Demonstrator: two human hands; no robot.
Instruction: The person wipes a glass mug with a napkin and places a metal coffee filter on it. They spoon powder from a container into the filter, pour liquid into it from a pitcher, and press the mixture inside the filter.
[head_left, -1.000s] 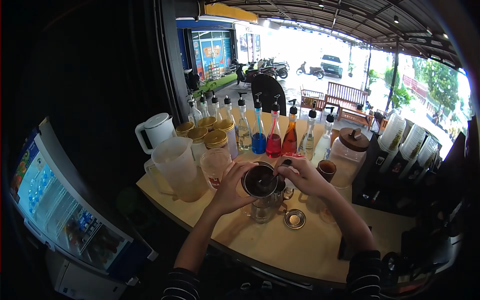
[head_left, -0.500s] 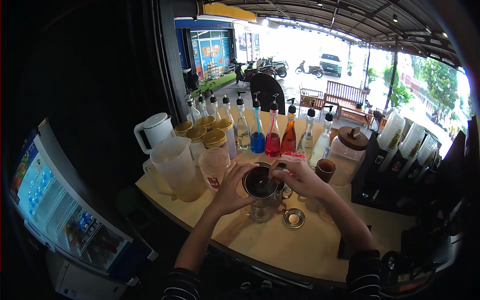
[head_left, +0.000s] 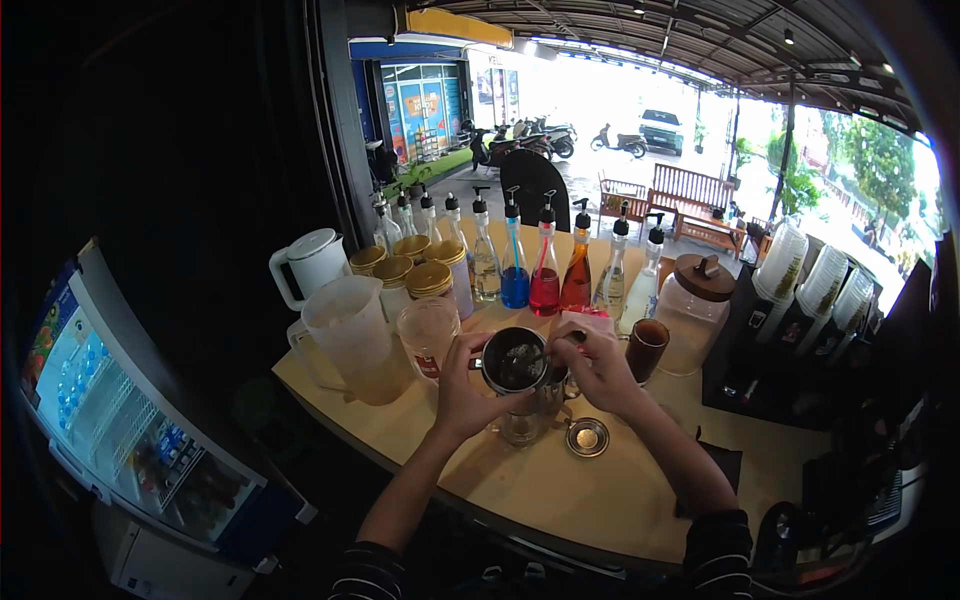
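My left hand [head_left: 463,400] is wrapped round the side of a metal-rimmed cup [head_left: 496,378] with a dark inside. Pale, wet-looking bits or glints show in it. My right hand [head_left: 598,368] is closed at the cup's right rim, pinching a thin dark handle that reaches into the cup, perhaps a spoon; its lower end is not clear. A pink-red packet or cloth [head_left: 588,320] shows just behind the right hand. Below the cup stands a clear glass vessel [head_left: 521,430], partly covered. A small round metal strainer or lid [head_left: 587,437] lies on the table to its right.
Pump bottles with coloured syrups, such as a blue bottle [head_left: 515,280], line the back. Gold-lidded jars [head_left: 429,280], a plastic pitcher [head_left: 342,330] and a clear tub [head_left: 428,325] stand left. Right are a brown-filled glass [head_left: 648,352], a wood-lidded jar [head_left: 700,310] and a cup rack [head_left: 785,265].
The cup has shifted slightly left and its pale contents show more. My right hand has moved a little right and down, with the fingers still closed. More of the brown-filled glass shows.
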